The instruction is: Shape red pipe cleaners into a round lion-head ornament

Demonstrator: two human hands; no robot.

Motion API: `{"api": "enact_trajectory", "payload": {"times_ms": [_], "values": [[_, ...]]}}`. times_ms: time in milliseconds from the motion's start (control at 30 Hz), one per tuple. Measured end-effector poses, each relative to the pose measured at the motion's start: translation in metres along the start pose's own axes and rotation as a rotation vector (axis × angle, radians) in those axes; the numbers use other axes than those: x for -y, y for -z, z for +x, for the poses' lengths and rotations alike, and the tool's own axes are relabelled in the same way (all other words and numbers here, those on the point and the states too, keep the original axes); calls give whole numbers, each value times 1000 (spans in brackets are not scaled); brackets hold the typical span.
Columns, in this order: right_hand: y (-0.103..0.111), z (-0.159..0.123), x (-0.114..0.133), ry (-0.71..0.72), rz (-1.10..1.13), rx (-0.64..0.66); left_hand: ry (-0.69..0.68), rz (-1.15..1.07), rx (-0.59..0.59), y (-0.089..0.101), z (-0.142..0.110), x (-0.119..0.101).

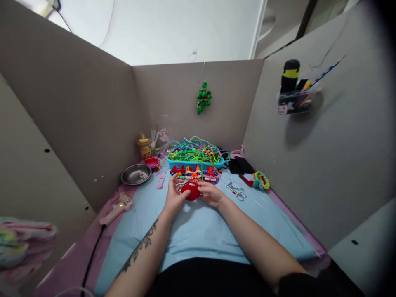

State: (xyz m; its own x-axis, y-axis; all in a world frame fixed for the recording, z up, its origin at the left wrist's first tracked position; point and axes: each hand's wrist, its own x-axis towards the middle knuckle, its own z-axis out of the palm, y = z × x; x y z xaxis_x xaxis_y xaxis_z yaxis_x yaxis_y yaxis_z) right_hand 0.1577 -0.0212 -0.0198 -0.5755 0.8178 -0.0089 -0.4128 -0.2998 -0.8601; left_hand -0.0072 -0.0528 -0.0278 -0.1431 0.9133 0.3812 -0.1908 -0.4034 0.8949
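Observation:
A round, red, fuzzy craft piece (pixel 191 191) is held up above the blue cloth, between both hands. My left hand (pixel 176 193) grips its left side, thumb across the front. On the right side, my right hand (pixel 211 194) pinches its edge with thumb and fingers. Just behind it sit several colourful fuzzy figures (pixel 193 173) in a row, red, orange and purple. Farther back stands a blue basket (pixel 198 164) heaped with green, blue and orange fuzzy stems.
Scissors (pixel 239 196) lie on the right, near black phone-like slabs (pixel 239 165) and a colourful ring bundle (pixel 260 180). On the left are a metal bowl (pixel 136 174), a pink clip-shaped piece (pixel 161 181) and a pink corded glue gun (pixel 116 209). Grey panels (pixel 198 82) enclose the table.

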Motion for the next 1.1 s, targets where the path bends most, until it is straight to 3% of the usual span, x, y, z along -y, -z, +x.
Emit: {"api": "enact_trajectory", "payload": {"times_ms": [300, 467, 767, 1100], "values": [[-3, -1, -3, 98, -42, 164, 194, -231, -37, 2, 1, -2], [-7, -1, -5, 143, -45, 177, 289, -324, -32, 2, 2, -3], [1, 6, -16, 61, 88, 139, 168, -233, 63, 4, 1, 8], [3, 8, -18, -39, 206, 65, 66, -42, 156, 1, -3, 0]]}}
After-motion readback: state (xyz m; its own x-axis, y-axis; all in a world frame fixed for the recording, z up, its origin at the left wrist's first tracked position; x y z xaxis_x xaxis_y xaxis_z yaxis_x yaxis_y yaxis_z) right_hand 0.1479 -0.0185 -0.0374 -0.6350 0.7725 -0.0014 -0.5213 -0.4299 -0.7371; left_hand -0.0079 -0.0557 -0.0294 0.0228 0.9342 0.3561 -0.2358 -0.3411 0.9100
